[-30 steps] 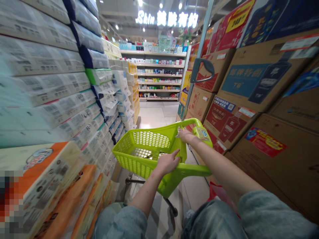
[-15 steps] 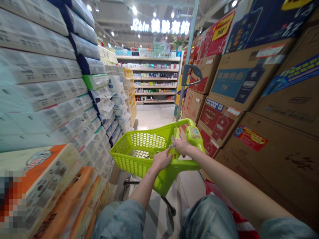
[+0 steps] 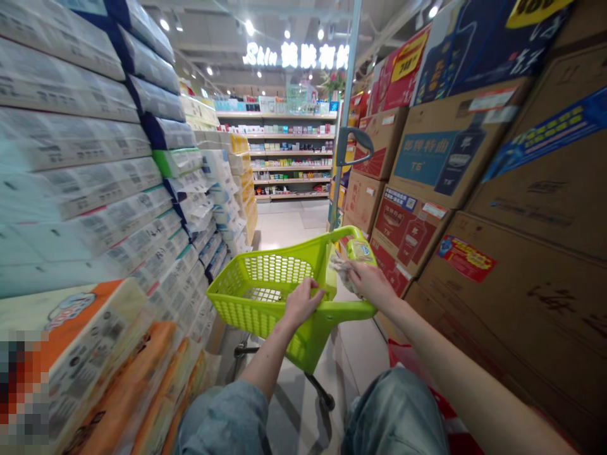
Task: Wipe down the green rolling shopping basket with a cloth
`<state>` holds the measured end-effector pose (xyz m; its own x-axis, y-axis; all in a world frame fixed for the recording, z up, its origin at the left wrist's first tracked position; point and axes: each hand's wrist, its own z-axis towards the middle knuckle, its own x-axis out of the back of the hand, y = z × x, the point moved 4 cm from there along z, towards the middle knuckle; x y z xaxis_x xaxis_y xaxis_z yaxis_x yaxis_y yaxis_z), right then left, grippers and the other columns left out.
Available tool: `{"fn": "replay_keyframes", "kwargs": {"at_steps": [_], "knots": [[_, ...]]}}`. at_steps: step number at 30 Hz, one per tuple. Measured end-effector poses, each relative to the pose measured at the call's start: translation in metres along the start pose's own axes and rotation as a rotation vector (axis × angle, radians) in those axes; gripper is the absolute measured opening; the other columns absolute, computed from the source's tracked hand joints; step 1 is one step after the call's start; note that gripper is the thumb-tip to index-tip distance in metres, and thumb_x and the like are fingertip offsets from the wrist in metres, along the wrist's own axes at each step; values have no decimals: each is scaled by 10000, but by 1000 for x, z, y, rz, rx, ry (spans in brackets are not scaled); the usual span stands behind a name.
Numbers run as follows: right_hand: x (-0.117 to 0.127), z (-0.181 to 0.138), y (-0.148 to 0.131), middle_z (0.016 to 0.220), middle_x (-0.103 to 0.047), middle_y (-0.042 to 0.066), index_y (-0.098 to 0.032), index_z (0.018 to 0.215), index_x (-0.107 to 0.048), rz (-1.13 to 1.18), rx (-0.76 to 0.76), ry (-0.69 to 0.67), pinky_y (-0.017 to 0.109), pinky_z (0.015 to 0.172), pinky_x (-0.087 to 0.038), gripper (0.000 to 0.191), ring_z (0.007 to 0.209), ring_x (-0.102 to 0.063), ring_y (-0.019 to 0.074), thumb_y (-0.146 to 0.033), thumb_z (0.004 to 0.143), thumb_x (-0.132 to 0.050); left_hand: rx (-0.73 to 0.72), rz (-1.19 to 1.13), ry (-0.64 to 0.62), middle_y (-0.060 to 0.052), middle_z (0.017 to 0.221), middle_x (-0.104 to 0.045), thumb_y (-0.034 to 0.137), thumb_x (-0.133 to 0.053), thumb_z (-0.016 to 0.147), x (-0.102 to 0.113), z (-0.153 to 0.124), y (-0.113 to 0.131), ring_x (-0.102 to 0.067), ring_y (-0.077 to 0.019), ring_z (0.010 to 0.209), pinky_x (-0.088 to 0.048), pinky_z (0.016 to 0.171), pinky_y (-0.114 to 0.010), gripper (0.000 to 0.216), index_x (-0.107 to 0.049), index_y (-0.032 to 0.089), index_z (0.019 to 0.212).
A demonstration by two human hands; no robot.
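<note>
A lime-green plastic shopping cart [image 3: 258, 287] stands in a narrow aisle in front of me, and nothing shows inside its basket. My left hand [image 3: 301, 302] is closed over the near rim of the basket by the fold-down flap. My right hand [image 3: 368, 281] holds a crumpled whitish cloth [image 3: 342, 264] pressed against the cart's green handle [image 3: 358, 249], fingers curled round it.
Stacked tissue and paper packs [image 3: 109, 189] wall the left side. Brown and red cartons [image 3: 474, 164] are piled on the right. A grey metal pole with a loop handle [image 3: 348, 139] rises behind the cart. Shelves [image 3: 289, 158] of products close the aisle's far end.
My right hand has slid back along the handle toward me with the cloth. My left hand went from flat on the flap to gripping the rim. The view shifted slightly right.
</note>
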<state>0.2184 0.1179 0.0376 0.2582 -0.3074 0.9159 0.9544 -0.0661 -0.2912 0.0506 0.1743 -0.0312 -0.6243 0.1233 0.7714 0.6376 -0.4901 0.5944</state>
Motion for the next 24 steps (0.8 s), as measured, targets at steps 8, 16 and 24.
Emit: {"fn": "replay_keyframes", "kwargs": {"at_steps": [8, 16, 24], "knots": [[6, -2, 22, 857, -699, 79, -163, 1078, -604, 415, -190, 247, 246, 631, -455, 432, 740, -640, 199, -398, 912, -281, -564, 134, 372, -76, 1402, -401, 218, -473, 821, 15, -48, 55, -260, -264, 1356, -190, 1111, -519, 126, -543, 184, 721], [12, -4, 35, 1174, -614, 109, -150, 1265, -500, 468, -198, 448, 324, 889, -443, 474, 1068, -549, 221, -363, 920, -256, -606, 173, 167, -120, 1221, -543, 347, -495, 849, -6, -51, 59, -476, -224, 1185, -315, 1057, -474, 389, -447, 168, 1192], [-5, 38, 42, 1405, -424, 111, -141, 1287, -507, -11, 115, 38, 322, 1077, -251, 452, 1310, -329, 203, -351, 910, -374, -469, 169, 186, -83, 1007, -581, 346, -471, 856, -11, -55, 57, -520, -224, 960, -398, 873, -397, 305, -501, 188, 1116]]}}
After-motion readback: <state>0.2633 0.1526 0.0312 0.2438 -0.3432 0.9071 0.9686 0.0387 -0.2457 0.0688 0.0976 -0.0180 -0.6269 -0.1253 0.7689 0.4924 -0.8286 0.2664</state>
